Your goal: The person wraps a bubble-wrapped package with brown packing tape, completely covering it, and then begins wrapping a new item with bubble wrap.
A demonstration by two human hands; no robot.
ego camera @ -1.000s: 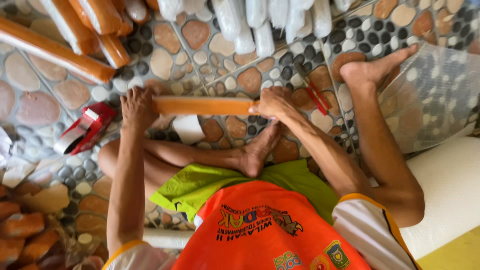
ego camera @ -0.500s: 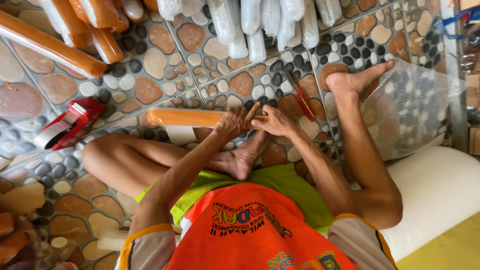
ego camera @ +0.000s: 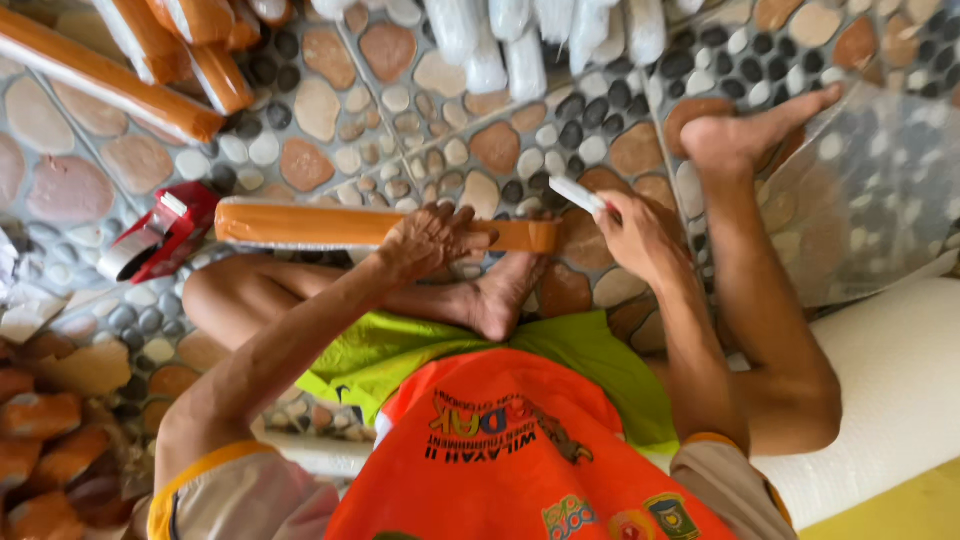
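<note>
The left hand [ego camera: 430,240] lies palm down on a long orange roll wrapped in clear plastic [ego camera: 330,225], fingers curled over its top near the right-hand end, pressing it against the floor. The right hand [ego camera: 635,230] is closed around a small white flat piece [ego camera: 577,193], pinched between thumb and fingers and held just beyond the right end of the orange roll; whether the piece touches the roll cannot be told. The roll lies level across the pebble-patterned tile floor [ego camera: 470,130], just above the person's crossed bare foot [ego camera: 500,295], and ends close to the right hand.

Left of the roll, touching or almost touching its left end, sits a red tape dispenser [ego camera: 160,232]. Above the roll, well apart, more orange wrapped rolls [ego camera: 150,60] lie stacked at a slant, and to their right a bundle of white plastic-wrapped rolls [ego camera: 530,35] lies side by side. Right of the roll, past the outstretched foot [ego camera: 745,130], a sheet of clear plastic film [ego camera: 870,190] spreads over the floor, and below it lies a thick white roll of film [ego camera: 890,390]. Far left of the roll, low down, brownish orange lumps [ego camera: 40,450] are heaped; what they are cannot be told.
</note>
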